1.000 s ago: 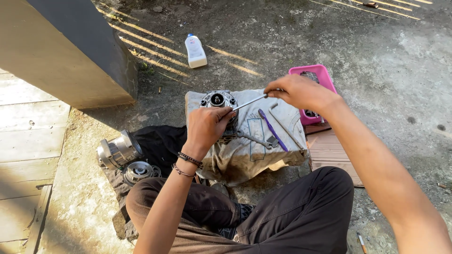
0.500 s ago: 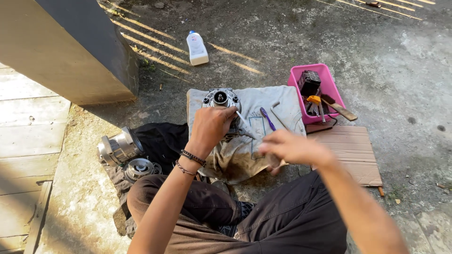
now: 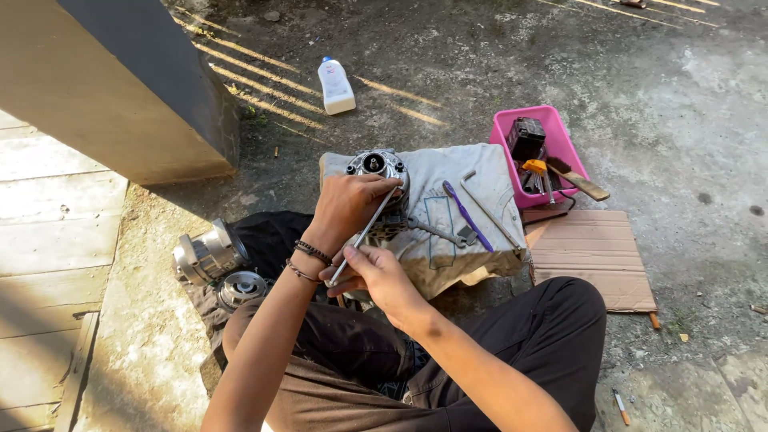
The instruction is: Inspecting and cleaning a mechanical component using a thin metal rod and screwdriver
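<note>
head cam – looks steeply down – near (one view only) – ground work spot

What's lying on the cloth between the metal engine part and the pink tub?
In the head view, a purple-handled tool and a bent metal rod lie on the grey cloth.

This was an outdoor, makeshift repair spot on rough concrete ground (image 3: pixel 680 72) beside a building wall (image 3: pixel 120 88). Metal engine parts (image 3: pixel 210 254) lay on dark cloth, tools filled a pink plastic tub (image 3: pixel 512 160), and flattened cardboard (image 3: pixel 592 248) served as a mat
</note>
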